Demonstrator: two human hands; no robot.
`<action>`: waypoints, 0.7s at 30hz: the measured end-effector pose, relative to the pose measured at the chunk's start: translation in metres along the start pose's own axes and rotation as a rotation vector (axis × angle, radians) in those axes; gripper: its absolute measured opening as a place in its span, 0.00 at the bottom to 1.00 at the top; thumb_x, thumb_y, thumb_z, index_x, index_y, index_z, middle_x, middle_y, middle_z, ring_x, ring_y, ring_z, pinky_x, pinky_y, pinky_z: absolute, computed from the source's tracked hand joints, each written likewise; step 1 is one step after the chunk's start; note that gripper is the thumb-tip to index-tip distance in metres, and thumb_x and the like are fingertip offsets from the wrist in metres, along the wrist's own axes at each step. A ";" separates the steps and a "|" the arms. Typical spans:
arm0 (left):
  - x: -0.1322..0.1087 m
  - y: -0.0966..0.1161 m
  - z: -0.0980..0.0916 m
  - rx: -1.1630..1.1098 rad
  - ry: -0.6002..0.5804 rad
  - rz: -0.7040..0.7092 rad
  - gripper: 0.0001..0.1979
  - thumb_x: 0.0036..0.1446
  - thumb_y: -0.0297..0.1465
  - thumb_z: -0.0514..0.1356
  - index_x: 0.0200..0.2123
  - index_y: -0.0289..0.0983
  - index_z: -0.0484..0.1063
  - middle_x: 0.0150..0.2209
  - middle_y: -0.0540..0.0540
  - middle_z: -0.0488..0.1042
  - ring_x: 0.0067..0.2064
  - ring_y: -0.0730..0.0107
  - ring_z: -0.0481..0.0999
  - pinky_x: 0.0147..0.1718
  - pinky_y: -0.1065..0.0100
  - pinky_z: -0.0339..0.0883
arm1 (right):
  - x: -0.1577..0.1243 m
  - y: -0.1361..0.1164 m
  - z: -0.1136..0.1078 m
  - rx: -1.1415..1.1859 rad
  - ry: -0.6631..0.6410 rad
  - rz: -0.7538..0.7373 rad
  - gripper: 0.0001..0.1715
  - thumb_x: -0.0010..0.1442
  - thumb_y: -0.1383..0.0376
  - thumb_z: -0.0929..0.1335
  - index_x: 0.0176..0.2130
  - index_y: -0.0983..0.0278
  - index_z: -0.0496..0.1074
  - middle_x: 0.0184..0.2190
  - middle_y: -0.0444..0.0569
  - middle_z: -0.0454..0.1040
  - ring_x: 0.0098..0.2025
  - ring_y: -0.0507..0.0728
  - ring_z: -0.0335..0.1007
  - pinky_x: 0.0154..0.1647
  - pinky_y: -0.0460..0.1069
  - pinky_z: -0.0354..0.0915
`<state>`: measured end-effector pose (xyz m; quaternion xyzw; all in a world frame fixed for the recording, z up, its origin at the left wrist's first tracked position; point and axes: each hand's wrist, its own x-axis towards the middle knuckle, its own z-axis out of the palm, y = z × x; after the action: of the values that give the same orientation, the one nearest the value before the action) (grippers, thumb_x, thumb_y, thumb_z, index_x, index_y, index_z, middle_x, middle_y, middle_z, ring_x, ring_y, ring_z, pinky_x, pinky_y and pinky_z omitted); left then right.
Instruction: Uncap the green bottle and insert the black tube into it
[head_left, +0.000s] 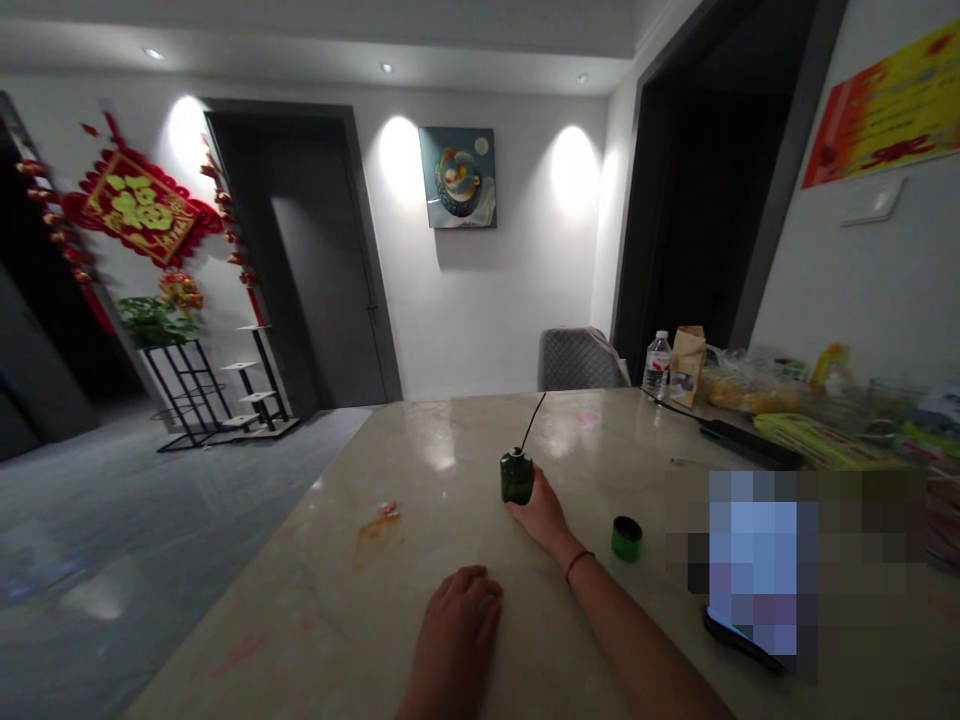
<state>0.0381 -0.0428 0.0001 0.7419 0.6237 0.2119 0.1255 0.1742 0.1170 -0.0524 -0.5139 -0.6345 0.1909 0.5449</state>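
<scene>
You're resting your left hand (pixel 455 628) palm-down on the polished stone tabletop (pixel 390 450), fingers loosely curled, gripping nothing. Your right hand (pixel 538 515) is holding narrowly around the lower part of a dark green bottle (pixel 517 476), which is standing upright with a thin black tube (pixel 534 420) rising from its neck. A round green cap (pixel 626 538) is sitting apart on the stone, to the bottle's right.

left hand (pixel 457 630): palm down, fingers (pixel 480 600) relaxed | right hand (pixel 538 515): reaching forward (thin cord (pixel 577 562) around its wrist (pixel 561 548))
</scene>
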 end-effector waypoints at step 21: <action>0.001 -0.002 0.002 0.014 0.001 -0.003 0.12 0.53 0.27 0.51 0.37 0.39 0.72 0.47 0.45 0.70 0.50 0.67 0.67 0.51 0.64 0.57 | -0.002 0.005 -0.006 -0.002 -0.050 0.055 0.32 0.38 0.69 0.67 0.46 0.65 0.61 0.36 0.49 0.70 0.37 0.58 0.68 0.40 0.52 0.64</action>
<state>0.0377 -0.0416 -0.0020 0.7416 0.6263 0.2079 0.1203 0.1816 0.1153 -0.0550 -0.5269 -0.6337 0.2178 0.5229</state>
